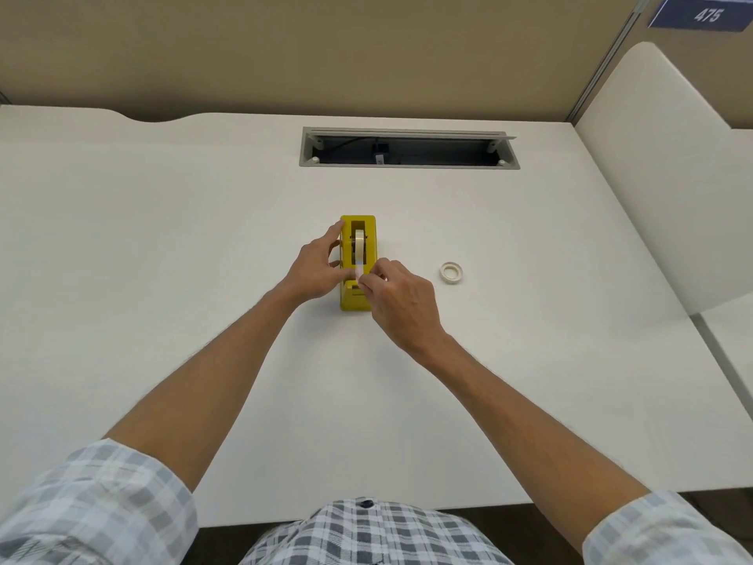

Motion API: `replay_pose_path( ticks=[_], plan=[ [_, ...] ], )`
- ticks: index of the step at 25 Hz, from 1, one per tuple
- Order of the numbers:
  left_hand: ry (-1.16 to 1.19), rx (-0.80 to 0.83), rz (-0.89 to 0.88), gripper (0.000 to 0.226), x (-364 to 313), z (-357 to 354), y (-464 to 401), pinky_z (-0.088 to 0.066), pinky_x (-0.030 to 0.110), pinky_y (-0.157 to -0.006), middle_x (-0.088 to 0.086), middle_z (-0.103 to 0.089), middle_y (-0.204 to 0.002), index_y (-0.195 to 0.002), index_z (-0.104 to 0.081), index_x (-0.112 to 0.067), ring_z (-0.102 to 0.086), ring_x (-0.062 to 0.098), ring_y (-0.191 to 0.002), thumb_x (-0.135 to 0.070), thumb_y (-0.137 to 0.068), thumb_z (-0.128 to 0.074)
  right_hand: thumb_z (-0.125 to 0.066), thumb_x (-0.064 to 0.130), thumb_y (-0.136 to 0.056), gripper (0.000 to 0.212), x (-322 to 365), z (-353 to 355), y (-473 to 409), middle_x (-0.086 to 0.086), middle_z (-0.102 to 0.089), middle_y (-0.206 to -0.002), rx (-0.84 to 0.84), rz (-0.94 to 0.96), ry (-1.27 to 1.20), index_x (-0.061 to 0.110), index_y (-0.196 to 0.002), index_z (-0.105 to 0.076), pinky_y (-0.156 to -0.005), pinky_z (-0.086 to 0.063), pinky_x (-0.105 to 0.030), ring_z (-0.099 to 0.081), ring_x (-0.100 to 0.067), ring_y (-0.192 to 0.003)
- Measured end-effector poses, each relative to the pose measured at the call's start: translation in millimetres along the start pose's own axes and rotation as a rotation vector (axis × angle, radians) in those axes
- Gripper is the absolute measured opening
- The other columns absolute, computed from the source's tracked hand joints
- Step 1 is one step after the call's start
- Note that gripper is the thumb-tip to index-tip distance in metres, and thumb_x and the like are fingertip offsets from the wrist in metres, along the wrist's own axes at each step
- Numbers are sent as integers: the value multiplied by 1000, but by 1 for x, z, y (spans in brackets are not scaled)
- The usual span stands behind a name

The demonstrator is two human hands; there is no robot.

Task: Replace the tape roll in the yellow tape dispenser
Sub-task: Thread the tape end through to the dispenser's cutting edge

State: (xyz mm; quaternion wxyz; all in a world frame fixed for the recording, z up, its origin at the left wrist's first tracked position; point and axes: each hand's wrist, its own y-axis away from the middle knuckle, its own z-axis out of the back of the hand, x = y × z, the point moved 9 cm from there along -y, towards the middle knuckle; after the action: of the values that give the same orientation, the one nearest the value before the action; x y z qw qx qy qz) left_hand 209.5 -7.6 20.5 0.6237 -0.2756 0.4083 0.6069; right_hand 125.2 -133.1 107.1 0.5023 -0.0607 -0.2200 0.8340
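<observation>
The yellow tape dispenser (368,230) stands in the middle of the white desk (163,258), long axis pointing away from me. A cream tape roll (359,243) sits upright in its slot. My left hand (315,271) rests against the dispenser's left side, fingers on its edge. My right hand (401,303) is over the near end, thumb and forefinger pinched on the loose tape end (358,272) pulled from the roll. A second, nearly used-up tape roll (451,273) lies flat on the desk to the right of the dispenser.
An open cable slot (409,152) with a plug inside is set into the desk at the back. A beige partition wall (326,46) rises behind it, and a white side panel (668,177) stands on the right. The desk's front edge is near my body.
</observation>
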Motion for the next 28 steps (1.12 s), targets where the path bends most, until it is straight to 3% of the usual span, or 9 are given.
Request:
replay_pose_path(
  ticks=[4, 9, 12, 14, 17, 28],
  plan=[
    [-24, -42, 12, 92, -1, 4, 7, -46, 32, -97, 5, -38, -155, -153, -24, -26, -40, 23, -140, -25, -80, -79, -76, 7, -83, 6, 1, 0, 6, -4, -64, -78, -13, -7, -13, 11, -80, -72, -43, -36, -24, -60, -20, -64],
    [62, -279, -25, 50, 1, 18, 36, -47, 18, -82, -1, -58, -137, -134, -53, -17, -56, 15, -124, -27, -88, -69, -74, 6, -82, 12, -2, 1, 10, 0, -63, -74, -34, -23, 9, 14, -73, -71, -42, -37, -25, -57, -18, -61],
    [101, -362, -80, 29, -3, 18, 59, -56, 25, -80, -4, -65, -120, -116, -64, -16, -60, 13, -114, -20, -88, -68, -72, 10, -86, 13, -6, 0, 13, 1, -66, -71, -50, -47, -13, 16, -74, -72, -41, -41, -27, -58, -19, -60],
    [119, -311, -110, 32, -5, 7, 68, -56, 31, -87, -4, -64, -123, -116, -65, -19, -59, 11, -115, -16, -85, -69, -71, 13, -87, 12, -6, 1, 14, 2, -68, -71, -55, -62, -23, 16, -76, -73, -42, -43, -29, -59, -20, -61],
    [109, -264, -147, 36, -7, -5, 77, -52, 29, -94, 0, -59, -134, -116, -68, -18, -58, 14, -118, -11, -81, -72, -72, 15, -87, 11, -3, 2, 15, 3, -70, -72, -69, -46, -28, 18, -77, -73, -43, -45, -28, -61, -19, -62],
    [145, -248, -128, 30, -3, -8, 77, -53, 28, -95, 2, -59, -136, -113, -71, -6, -61, 14, -114, -6, -83, -73, -76, 14, -84, 7, 6, 6, 28, 3, -69, -69, -121, 40, 28, 17, -78, -74, -43, -42, -25, -60, -19, -58]
  ],
)
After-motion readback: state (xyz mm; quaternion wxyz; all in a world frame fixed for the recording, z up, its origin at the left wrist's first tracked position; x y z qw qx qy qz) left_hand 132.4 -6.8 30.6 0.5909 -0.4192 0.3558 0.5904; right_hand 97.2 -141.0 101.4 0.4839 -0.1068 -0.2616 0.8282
